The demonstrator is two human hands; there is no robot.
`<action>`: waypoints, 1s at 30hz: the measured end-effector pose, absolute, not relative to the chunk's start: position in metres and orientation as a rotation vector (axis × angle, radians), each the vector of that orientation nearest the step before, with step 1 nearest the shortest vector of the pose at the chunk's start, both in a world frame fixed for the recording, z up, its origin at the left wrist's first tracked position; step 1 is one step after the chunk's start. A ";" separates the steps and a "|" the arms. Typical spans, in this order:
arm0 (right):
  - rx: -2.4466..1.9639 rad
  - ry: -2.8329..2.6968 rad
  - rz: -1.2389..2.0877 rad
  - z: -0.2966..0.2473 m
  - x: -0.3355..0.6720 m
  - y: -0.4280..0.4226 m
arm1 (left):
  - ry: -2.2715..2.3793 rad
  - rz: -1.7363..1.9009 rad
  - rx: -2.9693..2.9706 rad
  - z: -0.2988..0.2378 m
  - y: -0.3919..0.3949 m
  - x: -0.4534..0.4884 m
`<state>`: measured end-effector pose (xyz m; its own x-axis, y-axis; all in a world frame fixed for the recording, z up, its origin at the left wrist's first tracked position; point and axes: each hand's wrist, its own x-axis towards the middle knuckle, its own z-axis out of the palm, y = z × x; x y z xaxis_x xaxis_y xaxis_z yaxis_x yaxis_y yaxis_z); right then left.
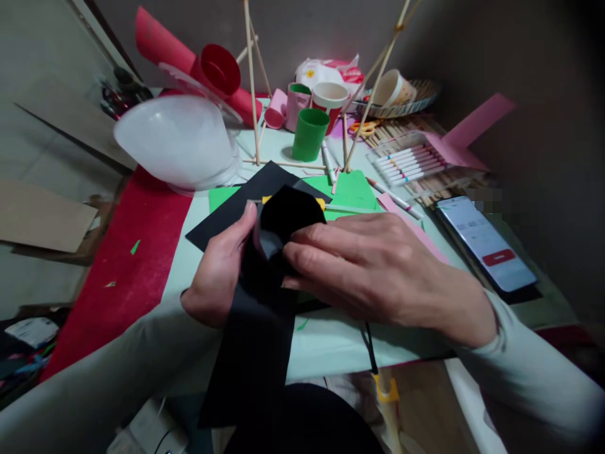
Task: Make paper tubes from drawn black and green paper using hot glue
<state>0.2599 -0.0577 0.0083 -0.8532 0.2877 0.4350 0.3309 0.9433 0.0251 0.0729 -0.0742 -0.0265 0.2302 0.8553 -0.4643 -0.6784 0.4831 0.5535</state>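
A black paper roll [271, 236], curled into an open-topped tube, stands between my two hands above the near half of the table. My left hand [215, 274] is closed around its left side, the thumb up along the rim. At the right, my right hand [363, 265] pinches the tube's wall, its fingertips partly hidden in the dark opening. A long strip of black paper [248, 366] hangs below the tube over the table edge. Behind lie a flat black sheet [222, 208] and green paper [352, 189]. Yellow parts of a tool show just behind the rim.
At the back stand a green paper cup [311, 135], pink tubes [297, 104] and a red-and-white cup [329, 94], framed by thin wooden sticks [251, 82]. A white bowl-like shape [174, 139] is at left. Markers [411, 164] and a phone [486, 243] lie at right.
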 end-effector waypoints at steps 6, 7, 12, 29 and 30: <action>-0.524 -2.659 -0.039 0.007 0.260 -0.048 | 0.825 1.074 0.237 -0.026 -0.074 0.074; -0.538 -2.662 -0.003 0.008 0.261 -0.046 | 0.822 1.076 0.247 -0.025 -0.075 0.075; -0.557 -2.650 0.205 0.014 0.262 -0.038 | 0.839 1.182 0.312 -0.019 -0.075 0.078; -0.478 -2.671 0.274 0.030 0.262 -0.022 | 0.854 1.206 0.432 -0.021 -0.077 0.062; -0.463 -2.663 0.283 0.030 0.263 -0.021 | 0.883 1.182 0.438 -0.021 -0.078 0.063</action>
